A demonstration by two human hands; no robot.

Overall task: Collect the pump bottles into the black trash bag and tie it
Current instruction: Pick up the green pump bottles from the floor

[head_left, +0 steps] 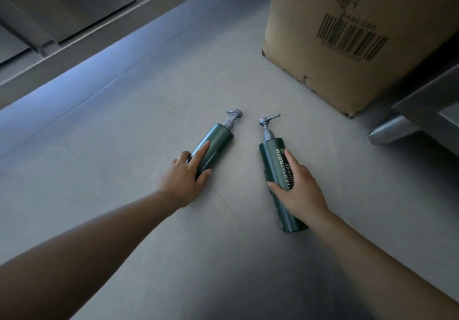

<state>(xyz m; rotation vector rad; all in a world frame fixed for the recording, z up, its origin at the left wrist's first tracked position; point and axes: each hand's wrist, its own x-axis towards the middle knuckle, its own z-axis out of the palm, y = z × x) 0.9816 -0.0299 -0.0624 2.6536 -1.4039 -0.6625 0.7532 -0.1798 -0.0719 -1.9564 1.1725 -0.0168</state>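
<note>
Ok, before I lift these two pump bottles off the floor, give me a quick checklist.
1. Grip of left hand on left bottle: ok.
2. Grip of right hand on right bottle: ok.
3. Gap between cardboard box and both bottles: ok.
4. Sight of the black trash bag: not ok, none in view.
5. Bottles sealed tight: cannot tell.

Our surroundings
We see a barcoded brown cardboard box (330, 71) on the smooth grey floor (111, 141), near a silver metal foot (391, 130).
</note>
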